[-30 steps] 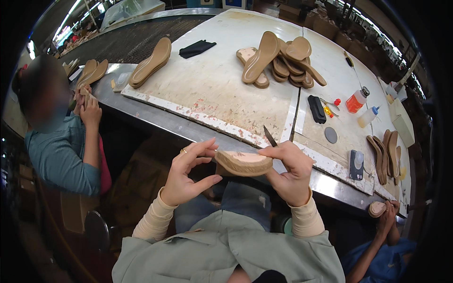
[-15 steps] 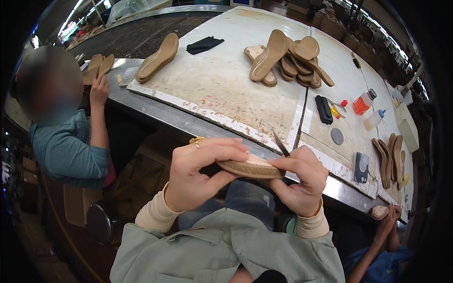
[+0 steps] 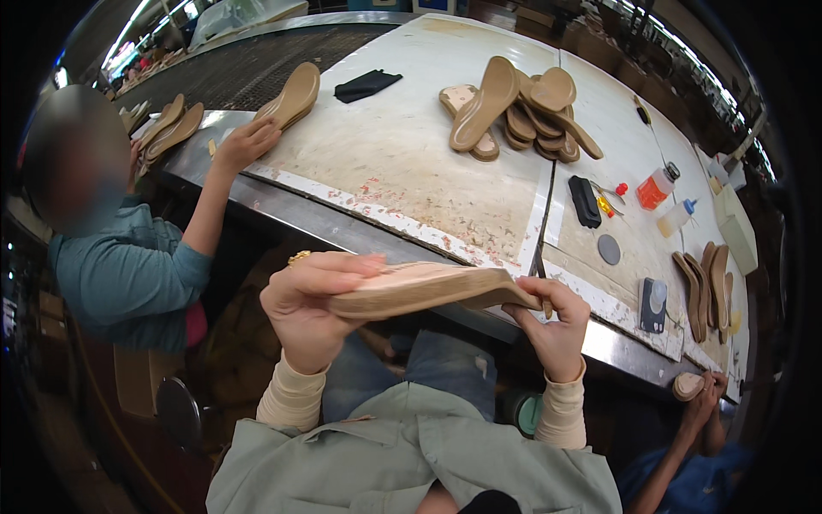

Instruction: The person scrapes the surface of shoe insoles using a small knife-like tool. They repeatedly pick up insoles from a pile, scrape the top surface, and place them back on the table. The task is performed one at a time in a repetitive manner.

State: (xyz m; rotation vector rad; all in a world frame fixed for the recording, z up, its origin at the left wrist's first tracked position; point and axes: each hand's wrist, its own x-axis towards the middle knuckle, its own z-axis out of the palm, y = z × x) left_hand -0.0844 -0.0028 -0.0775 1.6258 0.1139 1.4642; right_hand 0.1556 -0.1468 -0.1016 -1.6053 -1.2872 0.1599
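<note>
A tan shoe sole [image 3: 419, 293] with a pale pink inner face is held sideways above my lap, in front of the table edge. My left hand [image 3: 301, 308] grips its broad left end, fingers over the top and thumb side underneath. At the narrower right end, my right hand [image 3: 556, 330] pinches the sole between thumb and fingers. A small brown sliver shows by the right fingers; I cannot tell whether it is the dark pointed tool seen earlier. Beyond my hands lies a pile of similar tan soles [image 3: 492, 103] on the white table [image 3: 385, 154].
On the left, a co-worker's hand [image 3: 247, 144] touches soles [image 3: 295, 90] on the table. A black cloth [image 3: 366, 86], black case [image 3: 584, 202], grey disc [image 3: 609, 249], orange bottle [image 3: 656, 188], phone [image 3: 653, 307] and more soles [image 3: 717, 287] lie about. Another person's hands [image 3: 706, 398] hold a sole at right.
The sole has turned to show its full length, and my hands have moved apart to its ends. The dark pointed tool no longer sticks up from my right hand. The left co-worker has reached toward the soles.
</note>
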